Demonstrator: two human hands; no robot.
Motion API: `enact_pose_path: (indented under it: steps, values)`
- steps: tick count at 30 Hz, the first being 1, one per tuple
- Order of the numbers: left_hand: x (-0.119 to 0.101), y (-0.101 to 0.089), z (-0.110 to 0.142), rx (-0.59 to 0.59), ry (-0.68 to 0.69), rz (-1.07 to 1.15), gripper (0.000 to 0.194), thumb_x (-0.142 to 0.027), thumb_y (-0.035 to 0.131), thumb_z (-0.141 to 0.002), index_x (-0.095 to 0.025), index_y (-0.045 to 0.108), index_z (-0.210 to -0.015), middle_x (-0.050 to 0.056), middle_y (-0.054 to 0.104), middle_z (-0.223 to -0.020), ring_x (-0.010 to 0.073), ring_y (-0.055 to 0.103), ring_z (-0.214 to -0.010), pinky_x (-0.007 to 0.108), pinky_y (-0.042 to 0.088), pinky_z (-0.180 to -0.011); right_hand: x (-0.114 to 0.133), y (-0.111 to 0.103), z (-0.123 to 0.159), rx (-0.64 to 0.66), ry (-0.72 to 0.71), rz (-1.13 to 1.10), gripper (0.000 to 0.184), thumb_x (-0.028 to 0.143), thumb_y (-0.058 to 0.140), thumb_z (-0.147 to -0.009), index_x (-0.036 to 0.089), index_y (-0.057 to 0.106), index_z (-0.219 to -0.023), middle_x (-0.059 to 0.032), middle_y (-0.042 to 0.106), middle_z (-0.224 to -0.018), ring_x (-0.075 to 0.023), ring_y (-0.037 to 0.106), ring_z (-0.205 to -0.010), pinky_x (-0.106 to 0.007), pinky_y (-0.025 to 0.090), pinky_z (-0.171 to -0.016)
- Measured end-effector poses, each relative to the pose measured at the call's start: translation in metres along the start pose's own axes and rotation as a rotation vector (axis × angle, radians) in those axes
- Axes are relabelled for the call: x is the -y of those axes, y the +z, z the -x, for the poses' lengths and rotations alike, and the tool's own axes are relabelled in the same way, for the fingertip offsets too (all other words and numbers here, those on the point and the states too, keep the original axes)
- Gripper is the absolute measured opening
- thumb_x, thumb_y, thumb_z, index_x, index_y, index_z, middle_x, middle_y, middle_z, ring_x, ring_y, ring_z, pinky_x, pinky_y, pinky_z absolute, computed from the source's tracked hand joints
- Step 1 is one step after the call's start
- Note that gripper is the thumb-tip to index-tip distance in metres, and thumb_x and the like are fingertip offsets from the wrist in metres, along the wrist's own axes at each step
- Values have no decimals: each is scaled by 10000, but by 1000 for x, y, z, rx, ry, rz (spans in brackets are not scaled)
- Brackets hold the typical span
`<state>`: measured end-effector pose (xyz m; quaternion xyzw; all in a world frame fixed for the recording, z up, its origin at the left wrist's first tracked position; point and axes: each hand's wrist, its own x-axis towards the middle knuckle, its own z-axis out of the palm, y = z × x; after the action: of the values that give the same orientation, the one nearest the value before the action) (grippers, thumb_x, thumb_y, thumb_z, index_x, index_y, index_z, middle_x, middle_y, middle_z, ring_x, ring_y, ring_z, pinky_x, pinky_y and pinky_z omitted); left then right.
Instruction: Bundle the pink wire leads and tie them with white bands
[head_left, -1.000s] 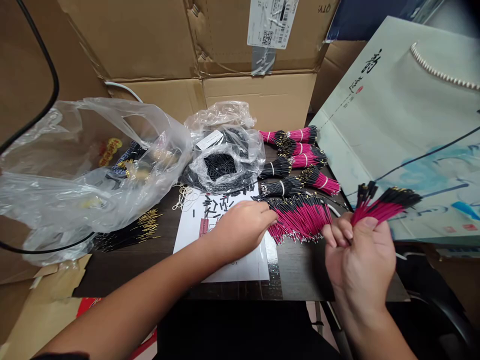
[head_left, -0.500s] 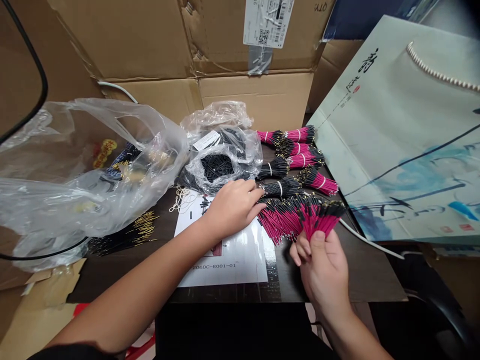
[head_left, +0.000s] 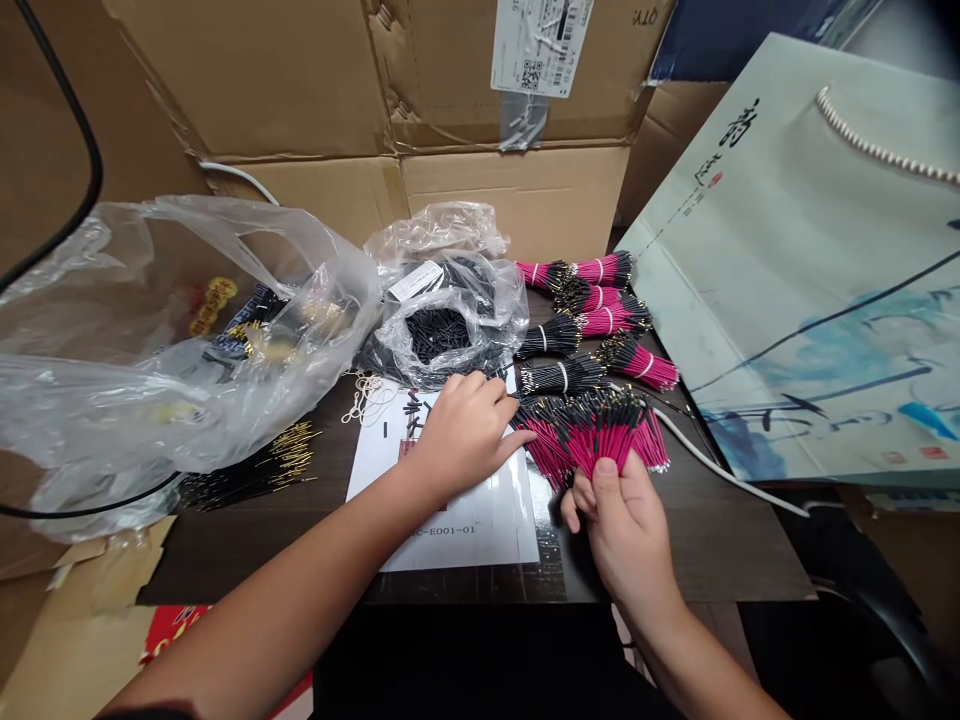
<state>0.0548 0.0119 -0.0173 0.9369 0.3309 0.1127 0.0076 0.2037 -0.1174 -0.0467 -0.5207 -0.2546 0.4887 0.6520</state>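
My right hand (head_left: 626,510) is closed around a fanned bunch of pink wires with black sleeves (head_left: 604,435), thumb on top, the sleeved ends pointing away from me. Under and beside that bunch lies a loose pile of similar pink wires (head_left: 546,452). My left hand (head_left: 469,425) hovers just left of the pile, over a printed sheet (head_left: 480,530). Its thumb stands apart from the bent fingers, whose tips are partly hidden; I see nothing held there. Beyond it, a clear plastic bag (head_left: 495,315) stands open, full of small black tubes (head_left: 437,333).
Banded bundles of pink wires (head_left: 600,270) and black wires (head_left: 566,375) lie at the back right. A large clear bag (head_left: 315,240) and loose black wires (head_left: 255,470) are at left. White rubber bands (head_left: 364,398) lie near the sheet. A paper bag (head_left: 810,250) leans at right; cardboard boxes (head_left: 517,190) stand behind.
My right hand has moved left with the bunch of pink wires, now in front of the pile. My left hand has shifted only slightly, its thumb reaching toward the pile.
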Motion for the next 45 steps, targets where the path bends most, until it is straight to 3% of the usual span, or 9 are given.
enact_pose_path:
  steps: [5,9,15,20,23,27,35,40,45]
  values:
    - [-11,-17,6,-109,-29,371,367,-345,476,-971,-137,606,-1243,85,673,-989,229,575,-912,399,438,-845,5,7,2,-2,-2,14,305,477,561,-959,238,418,-833,93,391,-607,-66,410,-468,-200,387,-433]
    - [-25,-26,7,-21,-163,837,477,-366,578,-911,-200,504,-1352,-7,635,-858,119,539,-641,284,468,-652,10,11,3,23,-2,48,284,486,562,-954,247,431,-874,94,394,-604,-68,374,-464,-190,369,-415]
    - [-30,-17,2,59,-318,1041,264,-397,687,-854,-180,680,-1003,-48,552,-606,103,513,-581,240,415,-573,10,9,2,35,25,127,316,523,546,-955,245,414,-884,102,349,-593,-63,370,-470,-185,363,-430]
    - [-29,-14,0,57,-357,1231,424,-319,716,-831,-184,644,-1227,7,658,-808,104,559,-640,263,494,-638,9,9,0,43,46,98,328,538,559,-942,240,429,-900,98,345,-609,-63,337,-483,-179,348,-419]
    - [-29,-15,0,55,-350,1316,323,-287,719,-823,-164,659,-1116,36,679,-926,89,564,-657,248,509,-649,10,10,0,35,52,80,347,538,574,-933,244,403,-865,99,353,-599,-64,336,-476,-178,342,-412]
    - [-29,-14,0,59,-355,1330,223,-297,717,-825,-155,658,-987,27,675,-885,90,571,-668,229,499,-637,7,9,0,15,30,82,337,522,571,-940,247,393,-861,101,355,-595,-62,337,-466,-173,342,-408]
    - [-31,-13,-5,13,-378,1209,350,-335,712,-833,-181,681,-1145,-6,642,-745,116,598,-632,257,511,-619,4,7,-1,-2,15,84,347,504,592,-932,248,377,-839,108,309,-594,-62,323,-471,-172,345,-408]
    - [-31,-12,-3,-6,-364,1119,313,-344,710,-845,-204,724,-1125,23,720,-783,146,671,-691,288,559,-693,4,6,-1,6,18,92,349,507,579,-939,248,369,-836,108,314,-598,-61,322,-475,-170,338,-409]
    - [-32,-11,0,-107,-281,876,304,-348,703,-861,-198,737,-1124,21,746,-792,140,677,-679,289,563,-717,4,7,-1,-8,25,108,331,516,595,-927,250,401,-889,109,332,-594,-64,351,-465,-179,350,-414]
